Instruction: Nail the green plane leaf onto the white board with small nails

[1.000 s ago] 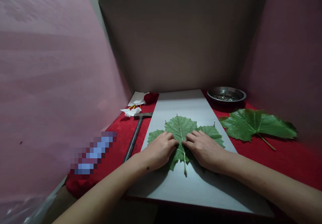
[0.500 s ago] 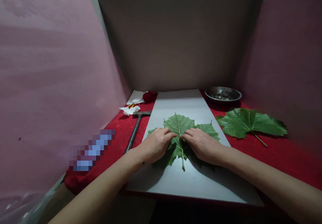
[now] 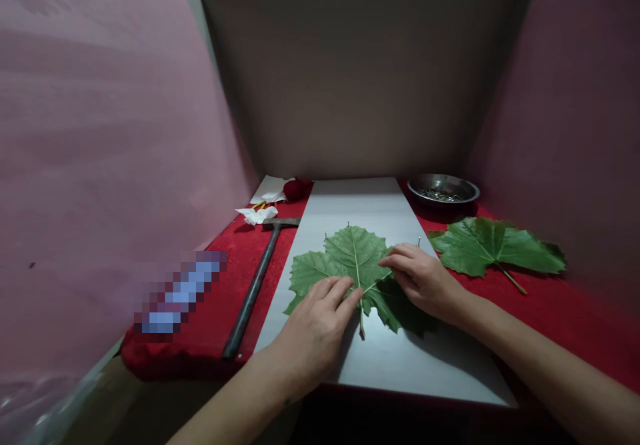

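A broad green leaf (image 3: 345, 265) lies flat on a grey board (image 3: 385, 358), with small nails standing at its upper tips. My left hand (image 3: 315, 325) rests near the leaf's base by the stem, fingers stretched out and touching the lower left lobe. My right hand (image 3: 425, 278) lies flat on the leaf's right lobe, fingers extended towards the midrib. Neither hand holds anything.
A hammer (image 3: 255, 282) lies on the red cloth (image 3: 215, 305) left of the board. A second green leaf (image 3: 495, 248) lies to the right. A metal dish (image 3: 443, 190) of small nails stands at the back right. White scraps (image 3: 260, 214) are at the back left. Cardboard walls enclose the area.
My left hand has slid back off the left lobe towards the stem, uncovering that lobe. My right hand has shifted right across the right lobe.
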Demonstrator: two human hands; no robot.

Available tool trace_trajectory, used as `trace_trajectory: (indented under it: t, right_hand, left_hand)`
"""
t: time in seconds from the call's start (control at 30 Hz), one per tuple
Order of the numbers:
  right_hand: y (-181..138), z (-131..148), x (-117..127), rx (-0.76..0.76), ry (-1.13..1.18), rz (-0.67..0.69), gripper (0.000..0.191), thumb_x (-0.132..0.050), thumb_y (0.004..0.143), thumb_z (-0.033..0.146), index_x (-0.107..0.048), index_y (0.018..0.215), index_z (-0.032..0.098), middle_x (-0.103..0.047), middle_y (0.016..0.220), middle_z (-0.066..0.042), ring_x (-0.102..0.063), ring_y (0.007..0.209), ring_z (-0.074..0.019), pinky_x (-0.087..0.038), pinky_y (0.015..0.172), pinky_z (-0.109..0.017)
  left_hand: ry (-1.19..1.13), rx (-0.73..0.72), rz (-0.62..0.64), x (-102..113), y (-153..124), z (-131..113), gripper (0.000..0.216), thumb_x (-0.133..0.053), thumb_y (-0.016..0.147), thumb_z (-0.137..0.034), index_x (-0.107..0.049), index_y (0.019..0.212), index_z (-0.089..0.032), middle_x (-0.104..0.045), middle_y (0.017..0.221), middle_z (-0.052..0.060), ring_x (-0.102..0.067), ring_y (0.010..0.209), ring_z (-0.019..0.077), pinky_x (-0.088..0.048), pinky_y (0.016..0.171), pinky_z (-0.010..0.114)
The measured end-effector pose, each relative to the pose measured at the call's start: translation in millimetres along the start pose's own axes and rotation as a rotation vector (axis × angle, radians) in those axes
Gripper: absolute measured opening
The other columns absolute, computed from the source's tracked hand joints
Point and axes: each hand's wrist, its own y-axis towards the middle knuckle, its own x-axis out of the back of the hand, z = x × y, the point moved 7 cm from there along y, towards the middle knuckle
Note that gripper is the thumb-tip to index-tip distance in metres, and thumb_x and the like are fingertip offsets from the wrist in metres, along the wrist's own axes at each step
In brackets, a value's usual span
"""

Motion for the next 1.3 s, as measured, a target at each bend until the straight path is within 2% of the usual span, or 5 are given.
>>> trace_trajectory:
  t: [0.4,0.77,0.87,1.03,1.3]
  right_hand:
    - [-15.1,0.4,-6.8,0.01,-0.142,0.098,0.027,-0.04,0.085,0.006,-0.065,0.086,0.015,-0.057,0.079,-0.009,-0.048,0.079,-0.0199,-0.042,0.067,-0.033]
    - [-17.1,-2.1,-10.9,0.014,-0.143,0.109,0.028,-0.039,0.085,0.004,-0.065,0.087,0.014,-0.057,0.08,-0.009,-0.046,0.08,-0.0202,-0.039,0.071,-0.035]
    - [-17.6,-1.5,-11.3,0.014,-0.145,0.117,0.028,-0.039,0.084,0.004,-0.065,0.089,0.014,-0.057,0.082,-0.009,-0.046,0.082,-0.0208,-0.039,0.072,-0.035]
    - [-19.6,-2.1,-12.7,0.012,-0.158,0.133,0.028,-0.04,0.084,0.003,-0.065,0.09,0.014,-0.057,0.083,-0.009,-0.047,0.081,-0.0202,-0.039,0.073,-0.035]
    - [-18.1,-3.8,-12.3,0.009,-0.152,0.17,0.029,-0.04,0.085,0.004,-0.065,0.093,0.016,-0.058,0.085,-0.008,-0.05,0.083,-0.0195,-0.04,0.075,-0.034]
  left_hand:
    - [-0.077,-0.003,0.094,-15.0,9.7,1.6,0.043,-0.04,0.077,-0.002,-0.049,0.118,-0.014,-0.055,0.121,0.012,-0.047,0.114,0.0259,-0.037,0.097,0.044]
    - [-0.076,0.014,0.099,-2.9,29.8,12.7,0.041,-0.039,0.082,-0.002,-0.049,0.119,-0.016,-0.051,0.124,0.013,-0.044,0.117,0.0253,-0.042,0.093,0.041]
    - [-0.027,0.073,0.154,-12.5,51.2,26.7,0.038,-0.044,0.088,-0.015,-0.046,0.125,-0.01,-0.043,0.135,0.018,-0.035,0.128,0.0289,-0.034,0.101,0.042]
    - [-0.046,0.195,0.314,-40.1,73.8,50.5,0.069,-0.044,0.089,-0.047,-0.027,0.14,-0.005,-0.017,0.148,0.023,-0.013,0.138,0.0331,-0.02,0.108,0.049]
    - [-0.049,0.176,0.298,-59.7,68.2,59.9,0.072,-0.03,0.091,-0.056,-0.026,0.142,-0.007,-0.016,0.149,0.02,-0.01,0.139,0.0297,-0.013,0.109,0.048]
